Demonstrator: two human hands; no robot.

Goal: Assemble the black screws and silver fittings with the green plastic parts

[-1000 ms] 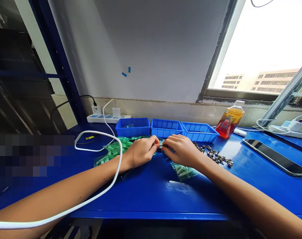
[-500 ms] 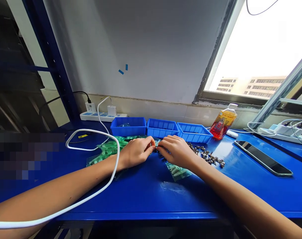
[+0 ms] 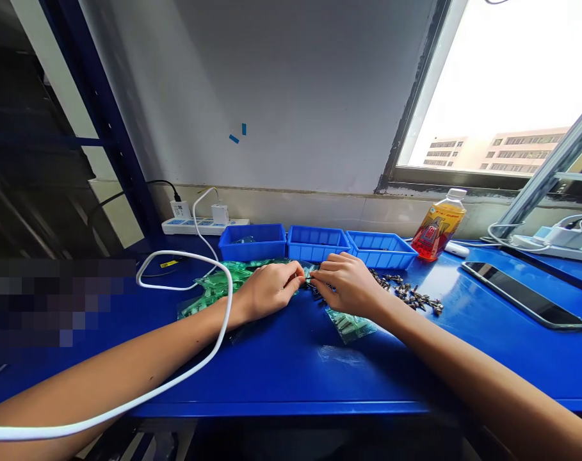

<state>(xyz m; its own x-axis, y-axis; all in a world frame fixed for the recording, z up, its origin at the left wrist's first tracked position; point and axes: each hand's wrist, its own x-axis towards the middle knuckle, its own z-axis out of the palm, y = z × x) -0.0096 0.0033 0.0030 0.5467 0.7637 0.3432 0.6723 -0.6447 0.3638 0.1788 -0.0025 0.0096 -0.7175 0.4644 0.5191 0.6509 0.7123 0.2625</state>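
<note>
My left hand (image 3: pixel 270 289) is closed in a pinch, its fingertips meeting those of my right hand (image 3: pixel 347 283), which is pinched as well. Between the fingertips shows a small dark part (image 3: pixel 308 278), mostly covered and too small to name. Loose dark metal screws (image 3: pixel 413 296) lie scattered behind and to the right of my right hand. Green-tinted clear bags (image 3: pixel 210 291) are spread behind my left forearm. Beneath my right hand lies a small green-tinted bag (image 3: pixel 351 326) with pale slim pieces inside.
Three blue bins, left (image 3: pixel 252 248), middle (image 3: pixel 318 250) and right (image 3: pixel 383 257), line the back of the blue table (image 3: pixel 281 378). A drink bottle (image 3: pixel 438 227) and phone (image 3: pixel 524 296) are at right. A white cable (image 3: pixel 223 326) loops across my left forearm. Power strips stand at both back corners.
The view has shifted slightly, so the table things appear a little further right. Both hands stay together in their pinch, and the dark part shows a bit more between the fingertips.
</note>
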